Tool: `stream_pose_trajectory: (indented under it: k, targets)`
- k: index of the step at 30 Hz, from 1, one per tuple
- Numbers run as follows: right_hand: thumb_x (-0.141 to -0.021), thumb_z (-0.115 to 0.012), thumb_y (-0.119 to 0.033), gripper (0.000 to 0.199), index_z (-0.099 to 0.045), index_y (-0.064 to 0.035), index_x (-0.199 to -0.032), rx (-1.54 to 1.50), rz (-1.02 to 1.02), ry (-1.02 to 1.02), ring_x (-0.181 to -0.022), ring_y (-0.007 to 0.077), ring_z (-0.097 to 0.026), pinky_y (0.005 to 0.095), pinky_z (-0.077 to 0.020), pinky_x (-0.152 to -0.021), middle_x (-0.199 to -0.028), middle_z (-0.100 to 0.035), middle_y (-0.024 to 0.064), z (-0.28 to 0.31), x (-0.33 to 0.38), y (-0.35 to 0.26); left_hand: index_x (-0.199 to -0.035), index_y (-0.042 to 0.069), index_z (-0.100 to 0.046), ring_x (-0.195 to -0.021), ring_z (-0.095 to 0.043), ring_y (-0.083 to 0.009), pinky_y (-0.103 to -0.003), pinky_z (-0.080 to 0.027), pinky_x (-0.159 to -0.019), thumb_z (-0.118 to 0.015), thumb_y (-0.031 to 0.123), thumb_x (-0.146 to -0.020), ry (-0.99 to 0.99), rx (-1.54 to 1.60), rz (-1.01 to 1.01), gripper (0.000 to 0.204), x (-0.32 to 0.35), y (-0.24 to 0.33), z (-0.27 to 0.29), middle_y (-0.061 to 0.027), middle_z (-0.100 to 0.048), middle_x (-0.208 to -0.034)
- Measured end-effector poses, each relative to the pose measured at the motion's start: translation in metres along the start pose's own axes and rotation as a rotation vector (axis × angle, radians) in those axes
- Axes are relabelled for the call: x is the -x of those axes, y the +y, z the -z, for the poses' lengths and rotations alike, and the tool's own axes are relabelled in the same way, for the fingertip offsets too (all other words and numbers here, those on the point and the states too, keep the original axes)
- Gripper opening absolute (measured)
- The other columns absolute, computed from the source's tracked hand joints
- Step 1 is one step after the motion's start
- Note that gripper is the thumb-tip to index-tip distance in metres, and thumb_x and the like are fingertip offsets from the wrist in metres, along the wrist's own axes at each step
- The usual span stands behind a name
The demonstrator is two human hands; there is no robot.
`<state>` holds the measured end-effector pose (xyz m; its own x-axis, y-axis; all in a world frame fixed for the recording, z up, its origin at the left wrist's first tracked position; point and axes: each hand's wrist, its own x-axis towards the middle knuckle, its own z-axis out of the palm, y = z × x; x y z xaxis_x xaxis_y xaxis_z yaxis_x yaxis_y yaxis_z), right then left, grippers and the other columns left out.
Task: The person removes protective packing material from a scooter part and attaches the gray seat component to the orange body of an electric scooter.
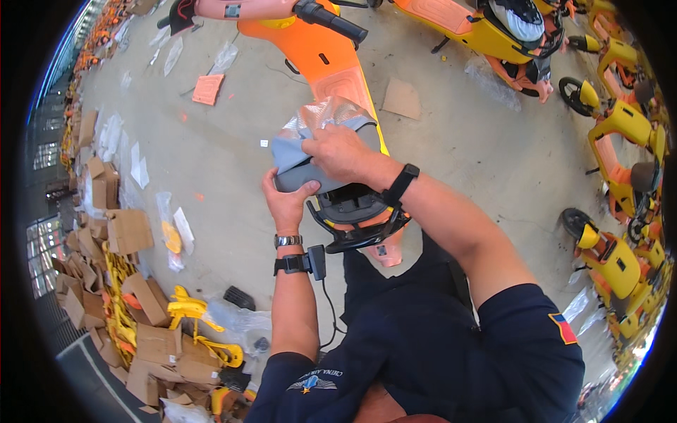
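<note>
Over the rear of the orange scooter (331, 67), your two hands work at a grey seat (300, 166) partly wrapped in clear plastic film (328, 111). Your right hand (342, 151) lies on top of the seat, fingers curled and pinching the edge of the grey cover. Your left hand (285, 201) grips the seat's lower left edge, thumb pressed against its dark underside; its other fingers are hidden behind the seat. The seat sits tilted above the black rear frame (356, 218) of the scooter. Each wrist carries a black strap, and the left also a metal watch (288, 240). Cardboard pieces (130, 233) and yellow parts (187, 307) litter the concrete floor (211, 162) to your left; yellow scooters (620, 127) stand to your right.
</note>
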<state>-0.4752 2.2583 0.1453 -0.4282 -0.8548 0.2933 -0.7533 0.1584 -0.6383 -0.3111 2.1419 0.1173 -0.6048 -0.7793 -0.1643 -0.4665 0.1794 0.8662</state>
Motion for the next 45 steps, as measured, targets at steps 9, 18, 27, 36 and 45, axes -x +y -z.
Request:
stream_pose_trajectory:
  k: [9,18,27,36,45]
  targets:
    - [-0.070,-0.059,-0.010,0.043,-0.055,-0.0039,-0.113,-0.035,0.038,-0.391,-0.077,0.0424,-0.062,0.0470,-0.0499,-0.070,-0.080,-0.063,0.0230,0.022,-0.037,0.001,-0.121,0.000,-0.046,-0.107,-0.052,-0.0239,-0.036,-0.046,-0.092,-0.094,0.024,-0.049,0.031,0.063,0.092,0.089,-0.001,0.000,-0.001,-0.0131,-0.050,-0.118]
    - [-0.073,-0.063,-0.005,0.045,-0.055,-0.0081,-0.117,-0.160,0.098,-0.272,-0.094,0.0358,-0.055,0.0417,-0.0467,-0.081,-0.095,-0.058,0.0128,0.023,-0.014,0.037,-0.120,-0.002,-0.048,-0.110,-0.052,-0.0282,-0.038,-0.045,-0.094,-0.093,0.032,-0.048,0.077,-0.007,0.072,0.092,-0.002,0.005,-0.011,-0.0158,-0.050,-0.120]
    - [-0.078,-0.062,-0.004,0.015,-0.065,-0.0062,-0.093,-0.001,0.023,-0.030,-0.090,0.0324,-0.057,0.0404,-0.0484,-0.077,-0.094,-0.059,0.0116,0.019,0.030,0.019,-0.117,-0.003,-0.048,-0.109,-0.051,-0.0284,-0.038,-0.045,-0.094,-0.094,0.031,-0.046,0.065,-0.003,-0.003,0.091,0.011,-0.003,-0.007,-0.0153,-0.050,-0.116]
    - [-0.080,-0.061,-0.010,0.018,-0.070,-0.0068,-0.095,0.066,-0.067,-0.303,-0.090,0.0324,-0.062,0.0407,-0.0503,-0.076,-0.094,-0.066,0.0129,0.010,-0.010,0.050,-0.118,-0.003,-0.046,-0.107,-0.053,-0.0270,-0.037,-0.046,-0.092,-0.094,0.032,-0.047,0.034,-0.043,-0.029,0.093,0.005,-0.002,-0.010,-0.0152,-0.050,-0.115]
    - [-0.075,-0.060,-0.010,0.017,-0.071,-0.0082,-0.087,0.127,-0.084,-0.556,-0.088,0.0336,-0.063,0.0424,-0.0499,-0.075,-0.087,-0.067,0.0153,0.002,-0.047,0.058,-0.118,-0.004,-0.044,-0.110,-0.049,-0.0271,-0.037,-0.043,-0.095,-0.095,0.031,-0.047,0.034,0.064,0.029,0.094,-0.001,-0.007,-0.010,-0.0153,-0.047,-0.118]
